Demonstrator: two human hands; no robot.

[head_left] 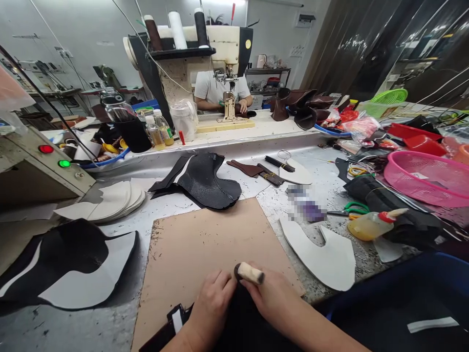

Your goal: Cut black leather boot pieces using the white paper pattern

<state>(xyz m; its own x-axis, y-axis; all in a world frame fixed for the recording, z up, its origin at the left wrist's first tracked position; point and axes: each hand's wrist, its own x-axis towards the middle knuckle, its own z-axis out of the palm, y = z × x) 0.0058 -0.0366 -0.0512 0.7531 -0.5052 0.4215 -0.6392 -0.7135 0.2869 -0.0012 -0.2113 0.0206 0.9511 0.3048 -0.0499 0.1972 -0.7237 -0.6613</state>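
My right hand (273,296) is closed round a tool with a short, pale wooden handle (251,273) that has a dark end; its working part is hidden. Close beside it, my left hand (214,298) has its fingers curled together at the edge of black material (240,318), which fills the gap between my forearms. A dark piece with a white strip (177,320) sticks out to the left of my left wrist. Under both hands lies a tan board (198,244). Black boot-upper pieces (208,181) rest at the board's far edge.
More black upper pieces with white lining (84,274) lie left, below stacked white pieces (113,200). On the right are a white curved piece (322,254), a glue bottle (370,226), green-handled scissors (355,209) and a pink basket (421,181). A person (222,93) sits behind the sewing machine (176,73).
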